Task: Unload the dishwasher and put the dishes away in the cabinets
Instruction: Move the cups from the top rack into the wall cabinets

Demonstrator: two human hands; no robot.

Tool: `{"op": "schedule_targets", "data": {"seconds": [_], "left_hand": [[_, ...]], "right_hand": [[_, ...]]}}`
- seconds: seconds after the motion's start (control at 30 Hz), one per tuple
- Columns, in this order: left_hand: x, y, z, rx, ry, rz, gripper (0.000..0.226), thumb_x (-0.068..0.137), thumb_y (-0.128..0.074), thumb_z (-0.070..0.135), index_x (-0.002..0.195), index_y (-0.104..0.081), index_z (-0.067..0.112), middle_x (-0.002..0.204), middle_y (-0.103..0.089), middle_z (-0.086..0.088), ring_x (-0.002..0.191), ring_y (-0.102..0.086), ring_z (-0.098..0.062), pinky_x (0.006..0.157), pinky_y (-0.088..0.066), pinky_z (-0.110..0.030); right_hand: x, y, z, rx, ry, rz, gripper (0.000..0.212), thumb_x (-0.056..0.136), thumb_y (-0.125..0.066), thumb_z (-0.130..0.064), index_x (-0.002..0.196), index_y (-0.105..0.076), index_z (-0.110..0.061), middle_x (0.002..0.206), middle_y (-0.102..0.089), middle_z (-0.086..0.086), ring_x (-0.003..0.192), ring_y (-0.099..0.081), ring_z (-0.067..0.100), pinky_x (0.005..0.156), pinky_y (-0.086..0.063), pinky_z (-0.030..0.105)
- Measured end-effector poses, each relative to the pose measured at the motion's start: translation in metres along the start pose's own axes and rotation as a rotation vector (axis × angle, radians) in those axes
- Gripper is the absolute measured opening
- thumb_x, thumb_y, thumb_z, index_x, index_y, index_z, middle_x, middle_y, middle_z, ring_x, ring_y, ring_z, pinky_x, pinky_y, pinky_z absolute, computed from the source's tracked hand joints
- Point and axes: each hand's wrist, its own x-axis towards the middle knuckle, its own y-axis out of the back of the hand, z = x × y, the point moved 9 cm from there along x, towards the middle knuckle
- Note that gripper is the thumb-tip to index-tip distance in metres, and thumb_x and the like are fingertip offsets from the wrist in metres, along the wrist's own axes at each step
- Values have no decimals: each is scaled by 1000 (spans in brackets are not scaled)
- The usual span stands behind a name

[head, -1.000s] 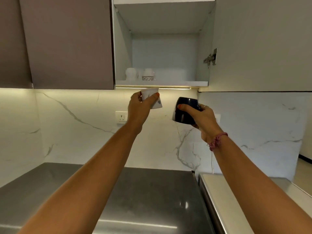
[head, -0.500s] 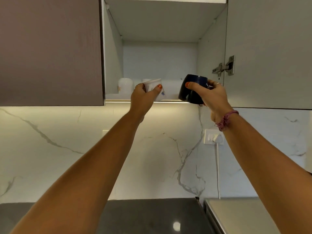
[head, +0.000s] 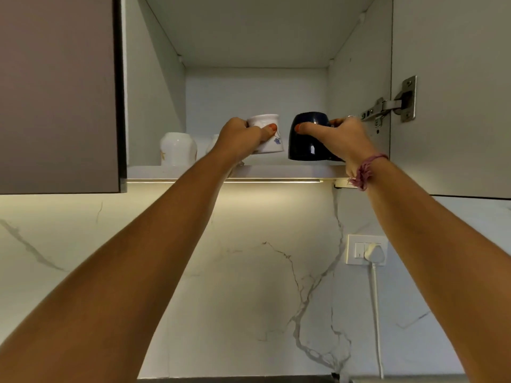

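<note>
Left hand (head: pixel 240 136) grips white cup (head: pixel 266 138), right hand (head: pixel 340 136) grips dark mug (head: pixel 307 139), both just above shelf (head: pixel 276 171), frame centre. Neither released. One white cup (head: pixel 178 149) already shelved left; dishwasher unseen, remainder unknown.

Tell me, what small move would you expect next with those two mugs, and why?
Probably lowering both onto the shelf and letting go. The left hand holds the white mug and the right hand the dark blue mug, both upside down inside the open cabinet, seemingly just above the shelf, beside another white mug already stored.

Pale cabinet shelf (head: pixel 290 171); white cup (head: pixel 178 149) at left, possibly a second cup (head: pixel 213 142) just beside it.
</note>
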Motion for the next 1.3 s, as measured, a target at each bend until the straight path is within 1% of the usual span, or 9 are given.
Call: {"op": "schedule_targets", "data": {"seconds": [0.23, 0.43, 0.57, 0.7, 0.87, 0.93, 1.0, 1.1, 1.3], "left_hand": [[4, -14, -2, 232, 23, -60, 52, 89, -62, 35, 132, -42, 14, 116, -54, -6, 103, -58, -24, 95, -50, -39], [3, -18, -1, 340, 20, -105, 40, 92, -59, 31, 126, -50, 12, 110, -58, -9, 96, -56, -24, 80, -46, -31], [3, -21, 0, 365, 17, -153, 39, 94, -55, 30, 128, -49, 13, 114, -59, -8, 98, -57, -23, 88, -47, -33], [1, -23, 2, 408, -11, -150, 49, 96, -53, 27, 139, -38, 9, 132, -52, -11, 111, -55, -27, 97, -46, -37], [-5, -30, 9, 572, -88, -72, 47, 97, -49, 26, 137, -36, 5, 133, -53, -15, 113, -55, -30, 96, -45, -36], [-8, -31, 13, 642, -114, -26, 55, 97, -50, 25, 143, -28, 4, 134, -51, -15, 117, -53, -30, 97, -43, -35], [-15, -31, 19, 657, -158, 14, 66, 95, -54, 20, 148, -19, 5, 142, -44, -15, 126, -46, -30, 104, -37, -35], [-31, -31, 27, 630, -246, 61, 69, 93, -55, 10, 150, -16, 8, 154, -27, -11, 139, -32, -26, 113, -25, -36], [-75, -32, 42, 534, -391, 91, 59, 93, -54, 3, 146, -31, 11, 154, -27, -7, 139, -31, -24, 114, -29, -39]], "right_hand": [[21, 6, 17, -215, -29, -106, 71, 67, -74, -56, 114, -58, -5, 107, -63, 8, 95, -60, 20, 70, -50, 27], [28, 12, 29, -222, -73, -195, 63, 68, -74, -51, 110, -60, -6, 104, -64, 8, 91, -61, 20, 73, -51, 28], [28, 9, 29, -227, -65, -220, 60, 73, -69, -51, 111, -60, -6, 105, -64, 9, 93, -61, 21, 81, -52, 31], [25, 6, 25, -272, -16, -183, 58, 78, -64, -52, 105, -62, -1, 97, -63, 10, 84, -59, 22, 61, -44, 26], [10, 11, 13, -441, 94, -93, 41, 87, -58, -41, 98, -50, -3, 76, -49, 4, 68, -48, 15, 58, -38, 24], [1, 17, 8, -465, 139, -13, 42, 88, -58, -37, 110, -49, -3, 72, -42, 2, 68, -46, 14, 55, -37, 22], [-10, 22, 6, -434, 185, 27, 59, 87, -58, -35, 131, -43, 2, 90, -53, 10, 91, -54, 24, 75, -48, 30], [-31, 32, 5, -335, 222, 71, 67, 87, -60, -32, 141, -35, -1, 135, -46, 15, 120, -50, 27, 99, -43, 37], [-80, 56, 5, -211, 235, 108, 48, 88, -60, -20, 133, -48, -9, 135, -46, 8, 124, -47, 20, 105, -42, 36]]}}
